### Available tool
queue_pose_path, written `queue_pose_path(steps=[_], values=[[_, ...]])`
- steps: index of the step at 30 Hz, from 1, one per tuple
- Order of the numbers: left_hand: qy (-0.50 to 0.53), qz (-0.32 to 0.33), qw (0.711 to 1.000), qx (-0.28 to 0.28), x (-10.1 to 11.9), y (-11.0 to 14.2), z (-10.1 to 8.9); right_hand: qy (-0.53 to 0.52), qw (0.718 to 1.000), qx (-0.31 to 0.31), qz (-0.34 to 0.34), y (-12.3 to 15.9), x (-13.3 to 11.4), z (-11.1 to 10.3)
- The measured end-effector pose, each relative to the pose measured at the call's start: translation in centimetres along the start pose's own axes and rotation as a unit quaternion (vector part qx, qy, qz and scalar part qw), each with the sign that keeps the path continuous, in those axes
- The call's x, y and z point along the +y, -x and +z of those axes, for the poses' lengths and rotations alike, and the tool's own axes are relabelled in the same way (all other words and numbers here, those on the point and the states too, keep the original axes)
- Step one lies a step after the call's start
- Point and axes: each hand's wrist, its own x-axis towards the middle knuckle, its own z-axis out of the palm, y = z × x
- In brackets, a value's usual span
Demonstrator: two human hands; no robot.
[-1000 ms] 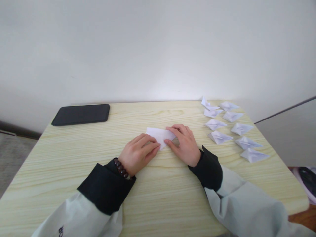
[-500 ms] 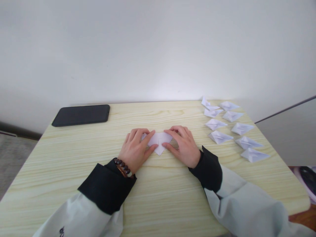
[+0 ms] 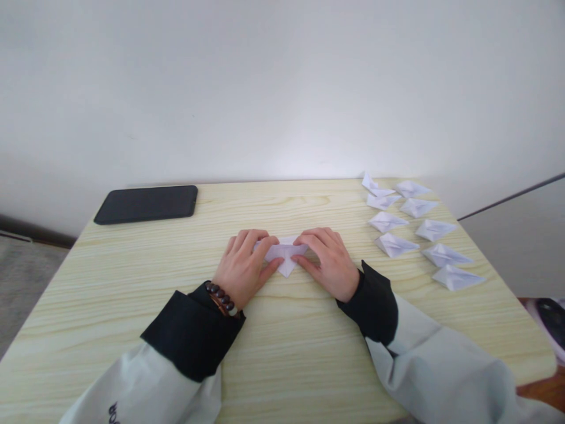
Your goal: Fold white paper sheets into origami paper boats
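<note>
A small white sheet of paper (image 3: 285,256), folded to a point toward me, lies flat on the light wooden table (image 3: 132,277). My left hand (image 3: 245,268) presses on its left side, fingers together on the fold. My right hand (image 3: 329,262) presses on its right side the same way. Both hands pinch the upper edge of the paper against the table. A bead bracelet (image 3: 219,297) circles my left wrist. Part of the paper is hidden under my fingers.
A black phone (image 3: 145,204) lies face down at the table's far left. Several folded white paper shapes (image 3: 415,232) stand in two rows at the far right. A white wall runs behind the table. A dark object (image 3: 549,321) shows past the right edge.
The paper was a flat rectangle a second ago; my left hand folded its left corner inward, making a point toward me. Both hands have since drawn closer together on the upper edge.
</note>
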Motion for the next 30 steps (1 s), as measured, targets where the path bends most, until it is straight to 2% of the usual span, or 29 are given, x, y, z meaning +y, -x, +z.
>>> queue_pose_path(steps=[9, 16, 24, 30], values=[[-0.036, 0.045, 0.998, 0.021, -0.1, 0.0, -0.1, 0.024, 0.999, -0.005, -0.027, 0.2, 0.1, 0.1], [-0.089, 0.08, 0.991, 0.056, 0.7, 0.4, -0.1, 0.096, 0.994, -0.002, -0.058, 0.6, -0.2, -0.3], [-0.128, 0.084, 0.986, 0.059, 1.4, 0.8, 0.1, 0.14, 0.989, -0.01, -0.055, 1.1, -0.5, -0.1], [-0.135, 0.055, 0.988, 0.05, 1.7, 1.4, 0.2, 0.12, 0.992, -0.017, -0.033, 2.0, 0.0, -0.7]])
